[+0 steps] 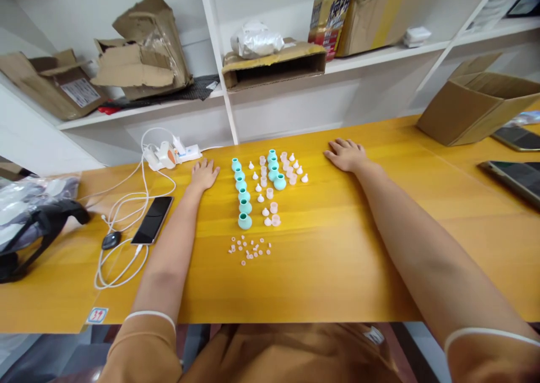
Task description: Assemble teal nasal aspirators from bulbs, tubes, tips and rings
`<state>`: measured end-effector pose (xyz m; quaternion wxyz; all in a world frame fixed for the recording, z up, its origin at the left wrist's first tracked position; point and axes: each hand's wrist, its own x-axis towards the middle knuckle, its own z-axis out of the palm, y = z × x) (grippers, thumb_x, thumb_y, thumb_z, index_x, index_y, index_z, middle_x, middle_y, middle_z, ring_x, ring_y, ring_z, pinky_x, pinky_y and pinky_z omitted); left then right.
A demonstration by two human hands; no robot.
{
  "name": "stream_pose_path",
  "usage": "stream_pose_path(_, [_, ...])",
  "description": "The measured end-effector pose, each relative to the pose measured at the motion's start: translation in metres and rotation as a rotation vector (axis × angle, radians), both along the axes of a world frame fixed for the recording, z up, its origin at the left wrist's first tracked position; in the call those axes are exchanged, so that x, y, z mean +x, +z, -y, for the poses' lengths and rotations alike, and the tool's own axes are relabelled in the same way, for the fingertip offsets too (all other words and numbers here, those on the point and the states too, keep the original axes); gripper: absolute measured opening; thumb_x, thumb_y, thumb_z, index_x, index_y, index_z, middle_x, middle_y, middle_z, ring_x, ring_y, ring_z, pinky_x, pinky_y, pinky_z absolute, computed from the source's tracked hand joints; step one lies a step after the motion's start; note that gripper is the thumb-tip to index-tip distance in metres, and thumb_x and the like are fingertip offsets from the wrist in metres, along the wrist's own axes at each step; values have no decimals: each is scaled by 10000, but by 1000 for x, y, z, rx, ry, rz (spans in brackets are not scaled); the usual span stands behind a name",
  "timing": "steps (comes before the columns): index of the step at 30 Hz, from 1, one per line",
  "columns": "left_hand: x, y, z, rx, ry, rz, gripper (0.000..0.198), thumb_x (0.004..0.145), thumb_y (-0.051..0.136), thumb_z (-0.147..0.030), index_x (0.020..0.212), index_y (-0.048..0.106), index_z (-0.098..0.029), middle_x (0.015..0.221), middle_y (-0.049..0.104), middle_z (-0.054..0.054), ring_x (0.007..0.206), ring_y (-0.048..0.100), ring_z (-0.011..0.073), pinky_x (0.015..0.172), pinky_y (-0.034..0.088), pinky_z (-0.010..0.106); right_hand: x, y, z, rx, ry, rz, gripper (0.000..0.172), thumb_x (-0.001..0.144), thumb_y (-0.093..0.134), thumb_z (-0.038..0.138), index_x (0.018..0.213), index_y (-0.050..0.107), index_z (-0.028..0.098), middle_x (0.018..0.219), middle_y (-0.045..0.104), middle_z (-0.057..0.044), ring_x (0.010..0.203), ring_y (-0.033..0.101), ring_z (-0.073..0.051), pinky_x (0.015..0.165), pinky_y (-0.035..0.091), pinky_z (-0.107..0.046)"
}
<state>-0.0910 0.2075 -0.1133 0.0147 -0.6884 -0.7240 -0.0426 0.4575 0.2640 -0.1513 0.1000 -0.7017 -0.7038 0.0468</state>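
Observation:
My left hand (203, 175) lies flat on the yellow table (337, 248), palm down, fingers stretched out, holding nothing. It rests just left of a column of several teal rubber caps (243, 194). My right hand (346, 154) also lies flat and open, to the right of the parts. Between the hands are more teal caps (275, 169), several small white cones (258, 187), pale pink cups (273, 207) and a scatter of tiny pink rings (250, 248) nearer to me.
A black phone (152, 219), white cables (122, 225) and a power strip (171, 153) lie left of my left arm, with a dark bag (37, 225) at the far left. A cardboard box (476, 104) and tablets (517, 178) sit right. Shelves (270, 71) with boxes stand behind.

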Motion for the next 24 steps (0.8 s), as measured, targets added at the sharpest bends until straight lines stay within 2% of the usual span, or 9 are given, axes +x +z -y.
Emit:
stream_pose_path(11, [3,-3,-8,44,20,26,719,1112,372,-537,1726,479,-178,1821,413,169,1668,361,444,1374,299,619,2,-4,-5,47,-30,-6,800,1082,324,663,1704,542,209,1826,394,-146,1685,340,-462,1366,258,-707])
stream_pose_path(19, [7,2,-6,58,5,31,751,1088,366,-509,1698,505,-94,1792,438,221,1644,390,448,1372,323,605,2,-2,-4,76,-21,-25,754,1079,352,632,1668,588,225,1787,459,-145,1661,378,-454,1352,292,-702])
stream_pose_path(24, [12,4,-1,54,1,8,740,1103,340,-479,1715,473,-85,1802,419,222,1666,371,437,1384,308,615,0,-1,0,87,-17,-25,750,1093,337,606,1691,558,211,1797,435,-167,1664,366,-462,1348,290,-725])
